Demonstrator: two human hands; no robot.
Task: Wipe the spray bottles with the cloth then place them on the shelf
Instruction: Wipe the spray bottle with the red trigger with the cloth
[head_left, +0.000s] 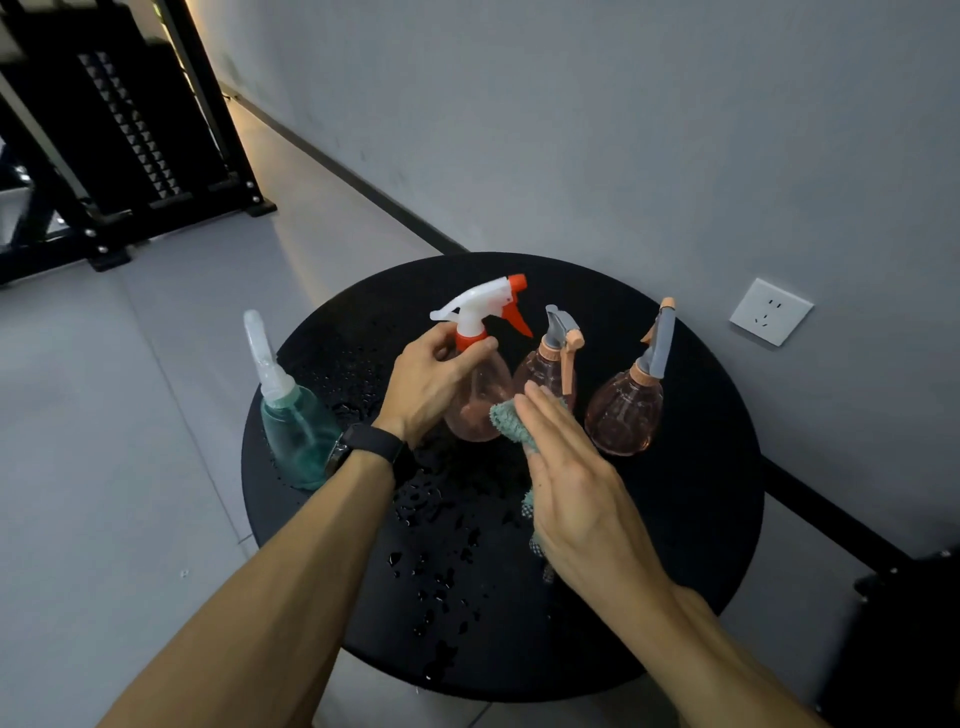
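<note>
Left hand (436, 374): fingers curled round the neck of the clear pink spray bottle with white-and-orange trigger (480, 384), upright on the round black counter (701, 519).
Right hand (566, 467): fingers straight, pressing the teal cloth (506, 418) against it.
Risk: water droplets (436, 561) could re-wet or slip bottles.
Writing: none legible.

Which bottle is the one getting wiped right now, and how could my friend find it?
Look at the round black table by the grey wall; four spray bottles stand on it. The one being wiped is the second from the left, a clear pinkish bottle gripped at the neck by the left hand, with the right hand pressing a green cloth against it. Only it has a white and red trigger top.
</note>
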